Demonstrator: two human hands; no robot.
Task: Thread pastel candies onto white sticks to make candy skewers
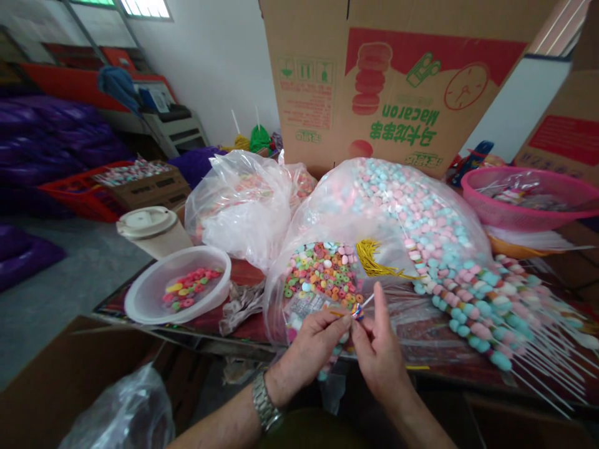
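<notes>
My left hand (313, 340), with a metal watch on its wrist, pinches at the gathered, striped neck of a clear wrapper (357, 311). A thin gold strip, like a twist tie (337, 313), shows by its fingertips. My right hand (381, 346) closes thumb against fingers on the same wrapped candy skewer, its index finger pointing up. The skewer's white stick (369, 300) sticks out past the fingers. Pastel candy pieces show below the hands, partly hidden. Just beyond lie loose ring candies (322, 271) on clear plastic and a bundle of gold twist ties (374, 257).
A large bag of pink and blue candies (412, 199) and stacked candy skewers (486, 312) lie right. Left are a bowl (133, 302), a lidded cup (156, 234) and another plastic bag (243, 212). A cardboard box (318, 37) stands behind; a pink basket (505, 215) sits far right.
</notes>
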